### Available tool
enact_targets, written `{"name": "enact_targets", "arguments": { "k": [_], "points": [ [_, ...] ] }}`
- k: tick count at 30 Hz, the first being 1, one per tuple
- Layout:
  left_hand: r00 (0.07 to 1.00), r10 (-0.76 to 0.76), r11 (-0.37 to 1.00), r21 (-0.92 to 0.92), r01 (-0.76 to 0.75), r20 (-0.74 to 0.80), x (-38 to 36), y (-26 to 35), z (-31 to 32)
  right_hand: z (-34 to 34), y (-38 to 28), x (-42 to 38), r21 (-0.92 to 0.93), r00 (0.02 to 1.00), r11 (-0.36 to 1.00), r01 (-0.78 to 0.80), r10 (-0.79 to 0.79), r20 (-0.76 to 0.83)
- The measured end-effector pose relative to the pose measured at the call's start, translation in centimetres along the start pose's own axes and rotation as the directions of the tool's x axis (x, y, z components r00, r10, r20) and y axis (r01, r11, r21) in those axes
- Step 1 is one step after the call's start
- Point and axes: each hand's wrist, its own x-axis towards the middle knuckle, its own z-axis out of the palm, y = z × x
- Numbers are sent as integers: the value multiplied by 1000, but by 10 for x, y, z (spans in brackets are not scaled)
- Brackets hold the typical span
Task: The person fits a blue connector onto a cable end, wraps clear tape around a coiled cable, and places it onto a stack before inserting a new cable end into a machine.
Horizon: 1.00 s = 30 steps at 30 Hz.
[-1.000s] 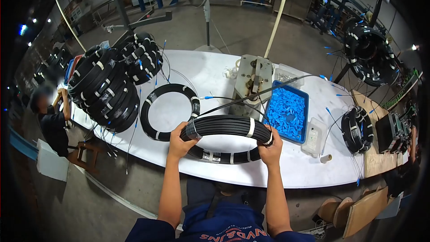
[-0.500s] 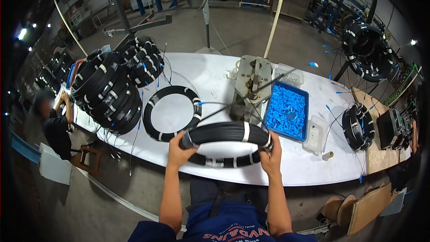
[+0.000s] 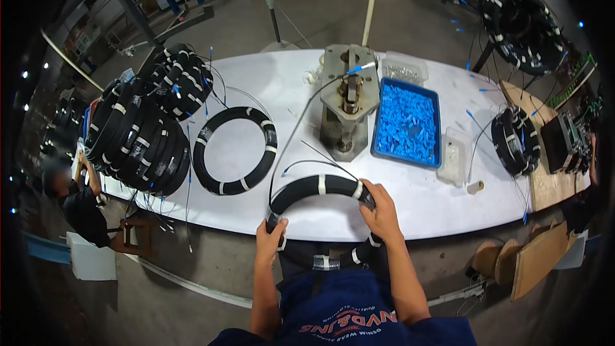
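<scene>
A coil of black cable (image 3: 307,186), bound with white and clear tape, hangs tilted between my hands. My left hand (image 3: 271,238) is closed round its left side, and my right hand (image 3: 380,211) grips its right side. The coil's far arc is over the table's front edge; its near arc is close to my body. A long loose cable end with a blue connector (image 3: 360,69) rises in front of the metal hand press (image 3: 346,99). Shorter loose ends stick out above the coil. Another taped cable coil (image 3: 200,154) lies flat on the white table to the left.
Stacked cable coils (image 3: 138,144) stand at the table's left. A blue tray (image 3: 375,134) of small blue parts and a clear plastic box (image 3: 456,154) are at right. More coils (image 3: 516,141) sit farther right. Another person (image 3: 73,205) works at far left.
Both hands have brought the coil down and closer to my body, tilting it so its ring opens to view. The loose ends have swung. The whole view has shifted slightly.
</scene>
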Motion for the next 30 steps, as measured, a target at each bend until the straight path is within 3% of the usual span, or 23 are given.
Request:
{"name": "enact_targets", "arguments": {
  "k": [2, 6, 7, 10, 11, 12, 14, 15, 16, 20, 22, 23, 27, 29, 30],
  "points": [
    [992, 111, 991, 83, -105, -67, 3, -5, 4, 10, 8, 6, -38, 1000, 999, -27, 27, -16],
    [976, 217, 944, 256, -207, -11, 6, 0, 6, 19, 36, 16, -138, 999, 990, 27, -32, -38],
    [994, 103, 961, 253, -107, 27, 1, 13, 6, 20, 38, 17, -137, 996, 989, 61, -69, -55],
    [993, 91, 948, 300, -109, 73, 5, 15, -2, 21, 40, 17, -170, 1000, 985, 8, -13, -29],
    [933, 336, 802, 480, -356, 130, 8, 13, -8, 23, 44, 16, -205, 1000, 979, 5, -11, -28],
    [936, 333, 806, 482, -345, 114, 14, 17, -16, 24, 48, 16, -200, 1000, 980, 12, -15, -13],
    [885, 360, 788, 411, -459, 296, 30, 29, -29, 25, 58, 17, -190, 998, 981, -45, 50, 25],
    [882, 378, 772, 431, -467, 280, 34, 33, -31, 26, 61, 19, -189, 998, 981, -33, 41, 39],
    [910, 350, 820, 397, -411, 221, 40, 39, -28, 28, 65, 21, -188, 998, 982, -30, 40, 49],
    [910, 247, 849, 379, -369, 334, 73, 50, -15, 33, 80, 21, -292, 999, 956, 17, -1, 53],
    [879, 226, 653, 604, -457, 421, 90, 46, -6, 36, 92, 23, -349, 996, 937, 24, 7, 89],
    [901, 290, 688, 584, -431, 322, 88, 37, 3, 35, 96, 16, -358, 994, 934, 9, 31, 106],
    [911, 333, 665, 625, -410, 243, 102, 17, 19, 36, 89, 27, -258, 995, 965, -38, 60, 76],
    [957, 277, 747, 606, -272, 87, 102, 20, 28, 37, 87, 27, -190, 993, 978, -86, 99, 61],
    [957, 276, 749, 603, -274, 92, 107, 17, 31, 39, 90, 26, 38, 978, 978, -206, 207, -23]
  ]
}}
